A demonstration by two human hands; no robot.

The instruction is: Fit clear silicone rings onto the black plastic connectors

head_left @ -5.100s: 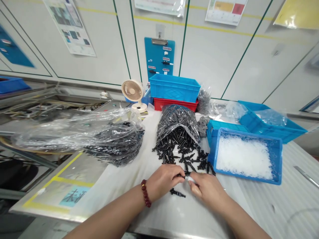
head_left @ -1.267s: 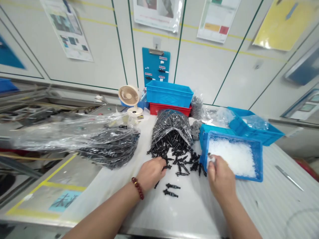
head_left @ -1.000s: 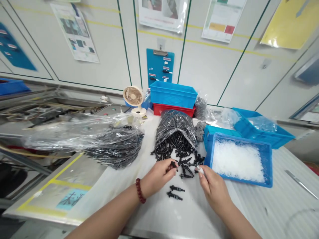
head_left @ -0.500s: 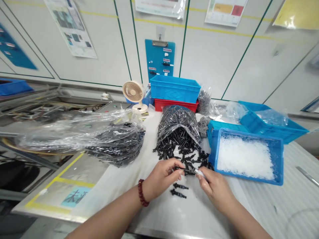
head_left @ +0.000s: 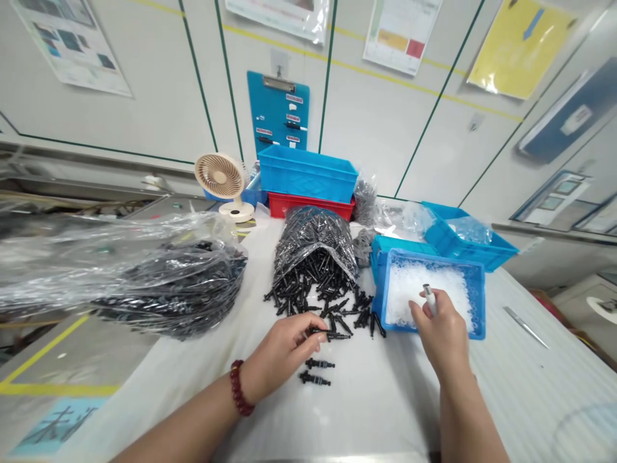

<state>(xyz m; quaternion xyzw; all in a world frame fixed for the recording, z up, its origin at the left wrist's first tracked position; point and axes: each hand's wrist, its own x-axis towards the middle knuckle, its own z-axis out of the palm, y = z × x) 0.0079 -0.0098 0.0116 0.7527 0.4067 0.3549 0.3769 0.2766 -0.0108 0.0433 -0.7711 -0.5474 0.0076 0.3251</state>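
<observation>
Pinched in the fingers of my left hand (head_left: 289,347) is a black part (head_left: 335,335), lying level just in front of the loose black pile. My right hand (head_left: 443,325) is closed on a white tool (head_left: 430,299) with a metal tip pointing up, over the blue bin (head_left: 477,321) of small clear rings (head_left: 405,289). Two black parts with lighter bands (head_left: 315,379) lie on the table below my left hand. More black parts spill from an open plastic bag (head_left: 315,235).
A second bag of black parts (head_left: 178,289) lies at the left. Behind stand a fan (head_left: 220,177), a blue crate (head_left: 308,173) on a red one (head_left: 308,207), and more blue bins (head_left: 491,247). A metal tool (head_left: 525,326) lies at the right.
My right hand has moved from beside the left hand's black part to the ring bin, still holding the white tool. The view has turned right; my left hand still holds its part.
</observation>
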